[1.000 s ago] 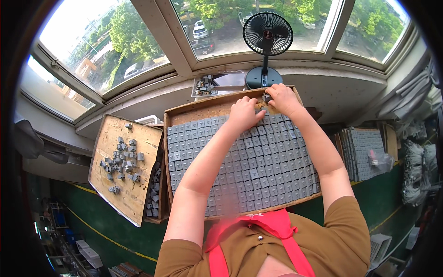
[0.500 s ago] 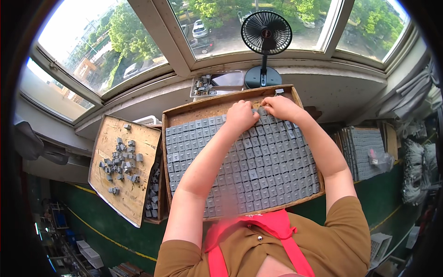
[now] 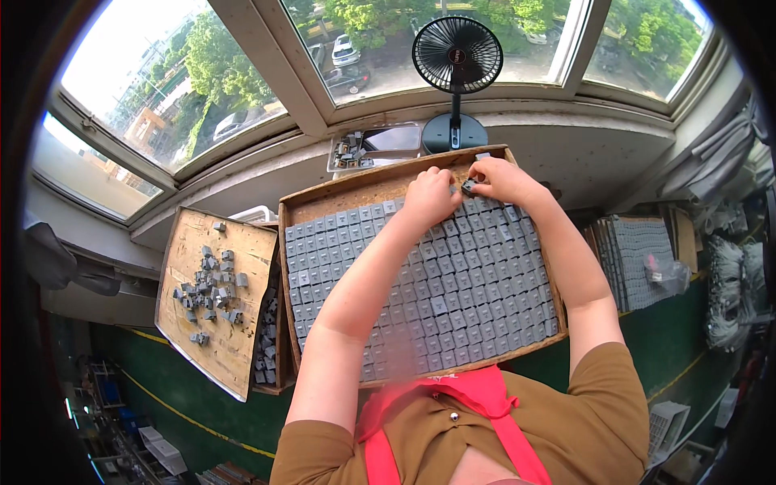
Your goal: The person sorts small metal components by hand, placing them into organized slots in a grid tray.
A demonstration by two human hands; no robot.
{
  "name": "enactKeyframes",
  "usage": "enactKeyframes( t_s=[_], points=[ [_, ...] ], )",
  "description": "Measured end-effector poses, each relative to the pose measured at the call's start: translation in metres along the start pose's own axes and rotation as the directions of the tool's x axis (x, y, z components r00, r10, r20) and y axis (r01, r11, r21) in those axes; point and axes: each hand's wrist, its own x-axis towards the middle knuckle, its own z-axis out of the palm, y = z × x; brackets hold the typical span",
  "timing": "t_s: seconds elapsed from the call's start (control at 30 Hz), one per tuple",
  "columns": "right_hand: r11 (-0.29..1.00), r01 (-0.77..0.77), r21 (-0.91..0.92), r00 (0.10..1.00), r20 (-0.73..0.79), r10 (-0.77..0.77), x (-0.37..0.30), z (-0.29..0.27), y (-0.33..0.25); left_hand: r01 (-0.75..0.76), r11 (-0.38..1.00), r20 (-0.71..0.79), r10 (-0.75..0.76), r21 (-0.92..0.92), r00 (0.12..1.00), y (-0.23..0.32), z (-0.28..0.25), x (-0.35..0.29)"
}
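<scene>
A shallow wooden tray in front of me is packed with rows of small grey plastic blocks. Over its far part, my right hand pinches one small block, whose dark side is turned up. Close beside it on the left, my left hand is closed, its fingers curled at the far end of the rows. A bit of grey shows by those fingertips, but whether they grip a block is hidden. Another loose block lies by the tray's far rim.
Left of the tray, a wooden board carries a heap of loose blocks, over a box with more blocks. A clear plastic container and a black fan stand beyond, by the window. More packed blocks stand at the right.
My right hand has lifted slightly and now shows a dark-sided block in its fingertips. My left hand has shifted a little, staying at the far rows.
</scene>
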Motion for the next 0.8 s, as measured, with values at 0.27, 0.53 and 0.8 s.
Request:
enactKeyframes(
  t_s=[0.27,0.53,0.8],
  points=[
    [0.931,-0.112,-0.348,0.941,-0.338,-0.013,0.009,-0.006,0.019,-0.291,0.951,0.003,0.293,-0.107,0.956,0.001,0.006,0.016],
    [0.978,-0.057,-0.202,0.965,-0.262,0.002,0.001,-0.005,0.021,-0.111,0.991,-0.014,0.11,-0.08,0.994,0.002,0.004,0.025],
    [0.99,0.079,-0.114,0.99,-0.105,-0.091,-0.021,-0.015,0.025,0.002,0.923,0.139,0.056,-0.385,0.989,-0.003,-0.02,0.033]
  ],
)
